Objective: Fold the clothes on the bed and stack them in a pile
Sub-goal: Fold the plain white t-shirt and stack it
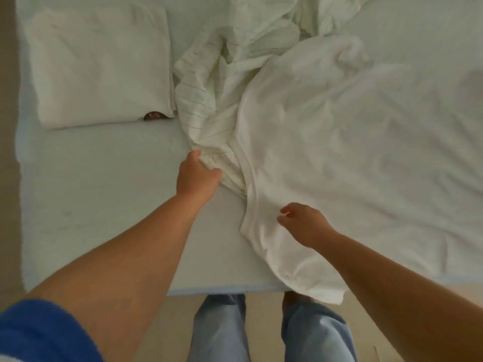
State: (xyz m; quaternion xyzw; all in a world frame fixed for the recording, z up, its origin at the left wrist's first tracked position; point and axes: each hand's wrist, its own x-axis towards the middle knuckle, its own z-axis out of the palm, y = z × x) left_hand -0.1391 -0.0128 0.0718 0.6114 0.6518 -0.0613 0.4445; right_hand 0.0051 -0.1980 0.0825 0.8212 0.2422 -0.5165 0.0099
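Our left hand (197, 176) grips the near edge of a thin-striped white garment (206, 100), crumpled mid-bed right of the pillow (102, 64). Our right hand (304, 224) hovers, fingers loosely spread, over a plain white shirt (339, 142), perhaps touching it. Both cloths look soft and limp; we'd take them by hems or shoulders.

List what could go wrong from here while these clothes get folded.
1. The left hand grips the striped garment, which lies partly under the plain white garment; pulling may drag both into a tangle.
2. The plain white garment's corner already hangs over the bed edge and could slide to the floor.
3. The right hand is open above the fabric, so nothing anchors it.
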